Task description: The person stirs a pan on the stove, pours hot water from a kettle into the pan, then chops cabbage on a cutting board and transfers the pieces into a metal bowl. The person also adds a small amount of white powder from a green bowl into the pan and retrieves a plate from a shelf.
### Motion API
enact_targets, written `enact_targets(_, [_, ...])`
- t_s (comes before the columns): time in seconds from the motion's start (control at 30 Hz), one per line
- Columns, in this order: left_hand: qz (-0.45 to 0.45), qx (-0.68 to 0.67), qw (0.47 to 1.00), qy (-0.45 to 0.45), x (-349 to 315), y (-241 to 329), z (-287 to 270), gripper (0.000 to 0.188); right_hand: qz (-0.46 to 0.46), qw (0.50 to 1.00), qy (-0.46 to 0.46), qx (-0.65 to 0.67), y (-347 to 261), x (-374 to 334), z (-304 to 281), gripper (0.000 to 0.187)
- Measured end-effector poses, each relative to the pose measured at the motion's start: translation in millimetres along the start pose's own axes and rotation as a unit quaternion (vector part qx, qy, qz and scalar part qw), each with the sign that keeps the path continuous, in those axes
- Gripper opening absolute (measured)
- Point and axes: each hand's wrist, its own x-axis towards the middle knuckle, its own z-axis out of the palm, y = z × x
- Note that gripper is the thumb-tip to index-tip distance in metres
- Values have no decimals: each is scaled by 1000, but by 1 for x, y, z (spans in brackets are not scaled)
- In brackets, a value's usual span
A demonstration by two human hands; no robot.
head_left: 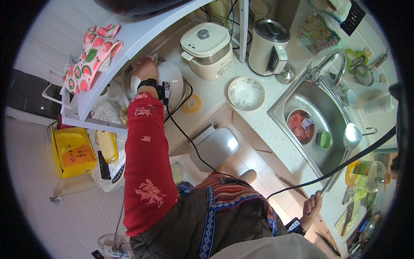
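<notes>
My left hand reaches under a white shelf to a round, pale, shiny vessel or lid on the counter. Its fingers are mostly hidden, so I cannot make out their grip. A red sleeve with pale leaf prints covers that arm. Low at the right, my right hand is closed around a thin metal handle. This appears to belong to a metal ladle, its bowl up by the sink's near right rim. A black cable crosses in front of the handle. Beside the left wrist lies a yellow ring.
A patterned bowl, a cream cooker and a kettle stand on the counter. The sink holds a bowl of red meat and a green cup. At left is a yellow box.
</notes>
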Motion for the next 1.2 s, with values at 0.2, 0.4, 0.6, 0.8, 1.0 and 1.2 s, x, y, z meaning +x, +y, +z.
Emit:
enact_targets(0.2, [39,-42,997,-57,19,-5,-48,32,14,999,-28,29,3,6,-4,12])
enact_targets(0.4, [65,-6,998,0,12,0,-93,30,-8,998,-62,6,-4,8,-16,13])
enact_targets(0.6, [60,-86,988,113,18,-24,-123,34,-6,996,-78,44,-18,12,-30,14])
enact_targets(0.8, [71,-206,950,225,6,-43,-168,36,9,994,-102,43,-25,20,-45,13])
enact_targets(1.0, [54,-247,962,104,-37,-38,-230,39,12,990,-138,15,-33,25,-57,14])
enact_targets(1.2, [40,-287,957,27,-64,-40,-264,42,1,988,-153,-2,-50,20,-56,16])
